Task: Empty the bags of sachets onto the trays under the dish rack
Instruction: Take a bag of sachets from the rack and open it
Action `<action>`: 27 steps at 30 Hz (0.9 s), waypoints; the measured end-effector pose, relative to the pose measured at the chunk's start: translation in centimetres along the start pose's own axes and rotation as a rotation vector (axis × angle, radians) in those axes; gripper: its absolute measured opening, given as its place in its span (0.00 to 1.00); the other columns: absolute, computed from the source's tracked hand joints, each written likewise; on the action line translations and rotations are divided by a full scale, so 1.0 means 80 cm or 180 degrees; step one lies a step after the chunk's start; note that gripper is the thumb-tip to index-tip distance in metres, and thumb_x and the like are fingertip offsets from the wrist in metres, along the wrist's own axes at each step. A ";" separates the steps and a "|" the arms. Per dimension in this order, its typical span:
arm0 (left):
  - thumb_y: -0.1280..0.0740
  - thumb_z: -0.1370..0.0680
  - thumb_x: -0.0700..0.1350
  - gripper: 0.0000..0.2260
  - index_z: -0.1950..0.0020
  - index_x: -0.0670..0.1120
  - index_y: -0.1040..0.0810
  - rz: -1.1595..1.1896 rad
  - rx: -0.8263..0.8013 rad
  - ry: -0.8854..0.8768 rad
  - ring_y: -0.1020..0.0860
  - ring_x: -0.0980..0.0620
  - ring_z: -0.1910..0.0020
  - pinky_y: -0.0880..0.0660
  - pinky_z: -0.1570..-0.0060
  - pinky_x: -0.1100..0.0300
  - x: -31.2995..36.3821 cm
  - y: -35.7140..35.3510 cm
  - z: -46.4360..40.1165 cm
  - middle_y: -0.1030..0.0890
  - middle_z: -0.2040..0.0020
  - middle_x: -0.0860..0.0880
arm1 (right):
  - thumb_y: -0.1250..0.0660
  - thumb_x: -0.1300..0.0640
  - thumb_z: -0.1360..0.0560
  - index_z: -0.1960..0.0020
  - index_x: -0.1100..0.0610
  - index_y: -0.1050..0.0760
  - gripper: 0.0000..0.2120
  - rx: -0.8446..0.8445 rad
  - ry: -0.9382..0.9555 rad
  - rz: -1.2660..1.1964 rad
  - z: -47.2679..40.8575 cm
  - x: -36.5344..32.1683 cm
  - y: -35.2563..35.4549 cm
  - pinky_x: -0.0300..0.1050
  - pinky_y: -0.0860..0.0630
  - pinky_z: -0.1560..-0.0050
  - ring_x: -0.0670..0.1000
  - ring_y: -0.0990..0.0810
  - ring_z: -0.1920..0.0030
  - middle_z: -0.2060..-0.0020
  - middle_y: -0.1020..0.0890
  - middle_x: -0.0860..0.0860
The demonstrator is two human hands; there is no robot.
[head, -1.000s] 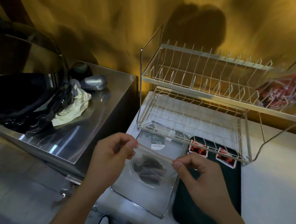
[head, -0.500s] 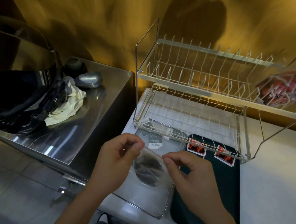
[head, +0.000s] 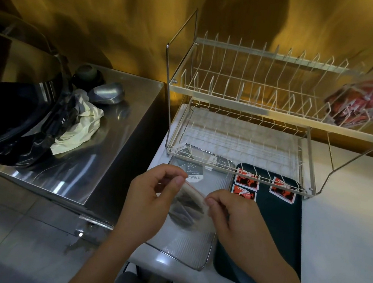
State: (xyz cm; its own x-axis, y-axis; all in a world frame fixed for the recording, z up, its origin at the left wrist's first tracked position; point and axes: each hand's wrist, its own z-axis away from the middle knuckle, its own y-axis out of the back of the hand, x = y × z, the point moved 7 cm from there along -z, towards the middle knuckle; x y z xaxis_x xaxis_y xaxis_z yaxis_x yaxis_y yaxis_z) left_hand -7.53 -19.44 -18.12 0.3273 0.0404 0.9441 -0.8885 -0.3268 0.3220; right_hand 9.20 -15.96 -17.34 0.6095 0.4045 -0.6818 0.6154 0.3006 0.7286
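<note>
A small clear zip bag (head: 188, 207) with dark sachets inside hangs over the clear ribbed tray (head: 189, 250). My left hand (head: 151, 203) pinches its top left corner and my right hand (head: 234, 217) pinches the top right. Dark sachets (head: 193, 169) lie at the far end of the clear tray, partly under the wire dish rack (head: 252, 116). Beside it, a dark green tray (head: 279, 231) carries three red sachets (head: 245, 185). A second clear bag of red sachets (head: 367, 101) sits on the rack's upper tier at the right.
A steel counter (head: 102, 146) stands to the left with a large black pot (head: 7, 104), a pale cloth (head: 80, 127) and a metal scoop (head: 107, 92). The white countertop (head: 344, 227) extends to the right of the trays. A yellow wall is behind.
Both hands have drawn closer together along the bag's top edge, and the bag has bunched a little between them. The view has shifted slightly.
</note>
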 end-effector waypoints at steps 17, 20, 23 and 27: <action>0.33 0.21 0.40 0.08 0.46 0.50 0.18 0.0019 0.0031 -0.0020 0.18 0.56 0.51 0.22 0.53 0.69 -0.001 -0.004 0.009 0.16 0.52 0.54 | 0.30 0.60 0.26 0.62 0.53 0.17 0.07 -0.0014 -0.0553 -0.0710 0.007 0.009 0.000 0.30 0.26 0.67 0.42 0.20 0.68 0.71 0.17 0.46; 0.33 0.21 0.41 0.09 0.44 0.52 0.18 0.0019 0.0039 0.0034 0.18 0.56 0.51 0.21 0.53 0.69 -0.001 -0.005 0.012 0.16 0.51 0.54 | 0.29 0.61 0.26 0.62 0.56 0.17 0.07 -0.0178 -0.0747 -0.1165 0.006 0.017 -0.006 0.35 0.23 0.66 0.47 0.19 0.68 0.69 0.16 0.52; 0.33 0.21 0.41 0.11 0.41 0.53 0.20 0.0066 0.0074 0.0095 0.17 0.56 0.52 0.21 0.53 0.68 -0.002 -0.006 0.016 0.16 0.52 0.53 | 0.30 0.63 0.26 0.61 0.58 0.17 0.06 -0.0306 -0.0941 -0.1583 0.006 0.023 -0.011 0.40 0.20 0.61 0.54 0.16 0.64 0.67 0.14 0.56; 0.30 0.23 0.41 0.18 0.35 0.50 0.25 0.0573 0.0136 0.0407 0.16 0.57 0.51 0.22 0.57 0.70 -0.006 -0.012 0.025 0.15 0.51 0.50 | 0.30 0.65 0.27 0.62 0.60 0.17 0.07 -0.0362 -0.1127 -0.2030 0.008 0.023 -0.016 0.36 0.21 0.63 0.50 0.18 0.66 0.67 0.15 0.60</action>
State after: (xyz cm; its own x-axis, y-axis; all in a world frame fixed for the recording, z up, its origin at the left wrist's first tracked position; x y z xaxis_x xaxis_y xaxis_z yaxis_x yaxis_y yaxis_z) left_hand -6.21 -21.06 -19.03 0.1187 0.0962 0.9883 -0.9136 -0.3791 0.1467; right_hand 9.87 -16.18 -19.60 0.2874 -0.1760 -0.9415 0.8603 0.4796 0.1729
